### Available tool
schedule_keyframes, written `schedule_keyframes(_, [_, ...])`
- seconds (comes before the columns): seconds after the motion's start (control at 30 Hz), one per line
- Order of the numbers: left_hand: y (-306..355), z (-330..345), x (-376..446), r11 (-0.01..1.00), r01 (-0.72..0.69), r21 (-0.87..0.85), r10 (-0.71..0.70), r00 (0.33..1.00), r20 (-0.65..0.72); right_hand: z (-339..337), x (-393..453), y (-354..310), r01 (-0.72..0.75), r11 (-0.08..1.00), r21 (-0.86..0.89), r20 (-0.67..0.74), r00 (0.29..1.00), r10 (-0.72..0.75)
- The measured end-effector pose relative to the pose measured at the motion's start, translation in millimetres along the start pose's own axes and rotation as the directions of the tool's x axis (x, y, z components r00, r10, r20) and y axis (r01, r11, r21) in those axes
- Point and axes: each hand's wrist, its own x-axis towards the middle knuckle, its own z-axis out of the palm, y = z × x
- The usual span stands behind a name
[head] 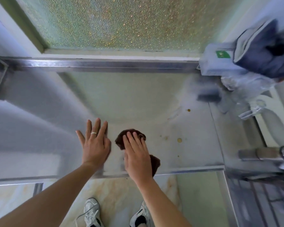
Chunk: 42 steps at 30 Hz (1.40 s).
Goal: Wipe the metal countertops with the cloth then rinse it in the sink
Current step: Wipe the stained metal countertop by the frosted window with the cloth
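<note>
A dark brown cloth (pixel 121 140) lies bunched on the metal countertop (pixel 138 99) near its front edge. My right hand (pixel 137 154) presses flat on top of it with straight fingers. Part of the cloth shows beyond the fingertips and part at the heel of the hand. Just to the left, my left hand (pixel 94 143) rests flat on the bare metal with its fingers spread and a ring on one finger. Several yellowish spots (pixel 179 140) mark the countertop to the right of the cloth.
A frosted window (pixel 121 22) runs behind the counter's raised back rim. At the back right stand a pale box with a green label (pixel 220 63), a dark blue bag (pixel 266 51) and clear plastic items (pixel 246 90). A metal fitting (pixel 267 154) and a rack lie at the right.
</note>
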Motion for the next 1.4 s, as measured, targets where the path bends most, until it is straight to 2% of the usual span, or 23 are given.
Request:
schedule_keyframes(0.2, [69.6,26.0,-4.3,0.997,-0.069,-0.019,0.07,0.996,0.058,-49.2,-6.3,116.3,-0.134,0.984,-0.117,-0.055,0.99,0.128])
schedule_keyframes(0.37, [78.0,40.0,-4.9,0.998,-0.045,0.047,0.043,0.998,0.037,-83.1,26.2,212.1,-0.342,0.917,-0.203,-0.145,0.937,0.318])
schedule_keyframes(0.47, [76.4,40.1,-6.0,0.997,-0.055,0.053,0.053,0.998,0.033,-92.2,45.0,233.2,-0.448,0.87,-0.206,-0.147,0.893,0.425])
schedule_keyframes(0.57, [77.9,40.4,-6.9,0.998,-0.05,0.037,0.049,0.998,0.034,-84.5,42.5,210.0,-0.523,0.839,-0.149,-0.178,0.849,0.497])
schedule_keyframes(0.67, [77.1,39.9,-7.8,0.997,-0.057,0.047,0.055,0.998,0.044,-63.6,11.6,151.6,-0.431,0.896,-0.112,-0.158,0.897,0.412])
schedule_keyframes(0.77, [77.8,39.3,-7.6,0.997,-0.052,0.06,0.048,0.997,0.062,-44.6,-17.6,85.8,-0.257,0.965,-0.059,-0.03,0.966,0.255])
schedule_keyframes(0.83, [80.6,38.0,-4.2,0.997,-0.044,0.066,0.039,0.997,0.067,-37.2,-22.6,63.6,-0.167,0.985,-0.044,0.02,0.986,0.168])
schedule_keyframes(0.97, [87.5,38.8,8.7,0.995,-0.055,0.088,0.048,0.995,0.085,-34.4,16.8,80.1,-0.056,0.996,-0.065,0.03,0.998,0.058])
schedule_keyframes(1.03, [89.1,39.4,13.7,0.995,-0.059,0.076,0.053,0.995,0.082,-35.6,49.9,104.3,-0.055,0.996,-0.067,0.002,0.998,0.055])
schedule_keyframes(1.17, [90.2,40.2,19.0,0.996,-0.062,0.058,0.059,0.996,0.06,-53.9,113.4,182.7,-0.18,0.977,-0.118,-0.073,0.982,0.172])
schedule_keyframes(1.27, [90.8,43.0,20.0,0.996,-0.069,0.061,0.066,0.997,0.043,-78.9,130.4,248.6,-0.319,0.934,-0.158,-0.139,0.944,0.299])
schedule_keyframes(1.33, [90.4,44.1,20.3,0.996,-0.068,0.049,0.067,0.997,0.033,-95.1,131.2,275.1,-0.437,0.892,-0.115,-0.189,0.891,0.412])
schedule_keyframes(1.4, [89.3,44.6,20.1,0.996,-0.07,0.05,0.068,0.997,0.026,-106.8,129.3,283.3,-0.551,0.835,0.008,-0.239,0.809,0.537])
